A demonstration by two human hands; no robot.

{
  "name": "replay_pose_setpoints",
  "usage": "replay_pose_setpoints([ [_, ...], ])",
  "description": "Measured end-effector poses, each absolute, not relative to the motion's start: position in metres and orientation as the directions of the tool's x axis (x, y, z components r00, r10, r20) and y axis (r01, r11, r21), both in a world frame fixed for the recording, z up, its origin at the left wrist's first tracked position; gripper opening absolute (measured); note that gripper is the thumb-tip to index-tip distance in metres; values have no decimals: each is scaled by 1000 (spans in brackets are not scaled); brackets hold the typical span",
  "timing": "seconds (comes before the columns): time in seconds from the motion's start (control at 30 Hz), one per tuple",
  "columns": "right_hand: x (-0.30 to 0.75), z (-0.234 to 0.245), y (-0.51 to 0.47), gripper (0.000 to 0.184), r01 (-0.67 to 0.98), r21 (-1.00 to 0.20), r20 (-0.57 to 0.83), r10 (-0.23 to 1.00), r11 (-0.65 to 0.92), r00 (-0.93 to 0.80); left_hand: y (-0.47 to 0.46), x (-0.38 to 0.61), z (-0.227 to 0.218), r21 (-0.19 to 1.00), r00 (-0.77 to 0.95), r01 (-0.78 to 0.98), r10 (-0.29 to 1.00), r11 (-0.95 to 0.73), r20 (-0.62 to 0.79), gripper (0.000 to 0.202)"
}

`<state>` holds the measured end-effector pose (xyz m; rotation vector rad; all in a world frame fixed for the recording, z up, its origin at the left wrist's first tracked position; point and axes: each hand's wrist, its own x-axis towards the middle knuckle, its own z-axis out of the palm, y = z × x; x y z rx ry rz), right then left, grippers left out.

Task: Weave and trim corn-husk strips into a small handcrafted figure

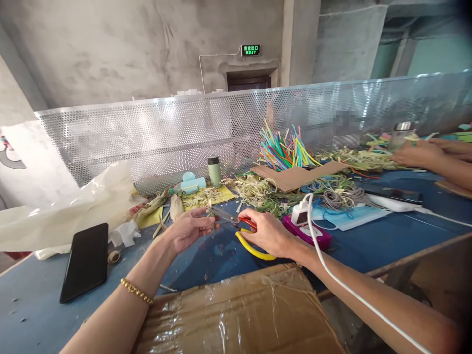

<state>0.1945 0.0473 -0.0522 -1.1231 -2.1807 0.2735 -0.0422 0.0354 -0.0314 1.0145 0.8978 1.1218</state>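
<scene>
My right hand (263, 231) grips a pair of scissors (254, 247) with one red and one yellow handle loop. The scissor blades (223, 214) point left toward my left hand (193, 228). Between the thumb and fingers of that left hand is a small greenish piece of plant strip (211, 212), partly hidden by the fingertips. The blade tips are close to this piece; whether they touch it I cannot tell. A gold bead bracelet circles my left wrist. Below my forearms lies a taped cardboard box (228, 314).
On the blue table lie a black phone (85, 261), a magenta power strip (313, 236) with a white plug and cable, a blue mask (350, 216), dried strips (254, 191), cut cardboard (295, 176) and colourful pipe cleaners (285, 152). A co-worker's hands (420, 153) are at right. Perforated metal screen (155, 137) behind.
</scene>
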Motion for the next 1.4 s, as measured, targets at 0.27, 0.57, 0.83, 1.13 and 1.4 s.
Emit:
replay_pose_setpoints([
  [0.27, 189, -52, 43, 34, 615, -486, 500, 774, 621, -387, 39, -40, -32, 977, -6, -198, 997, -78, 78, 12],
  [0.57, 192, -55, 44, 34, 477, -635, 466, 793, 608, -392, 36, -48, -25, 958, 51, -256, 988, -130, 148, 12],
  [0.83, 190, -51, 38, 37, 441, -712, 377, 828, 546, -416, 34, -46, -23, 953, 36, -253, 983, -165, 179, 15],
  [1.13, 188, -52, 42, 38, 204, -907, 217, 823, 369, -525, 34, -49, -24, 939, 38, -297, 981, -172, 192, 15],
  [1.4, 186, -46, 32, 40, 166, -878, 314, 802, 449, -508, 33, -48, -23, 948, 41, -263, 979, -182, 199, 17],
])
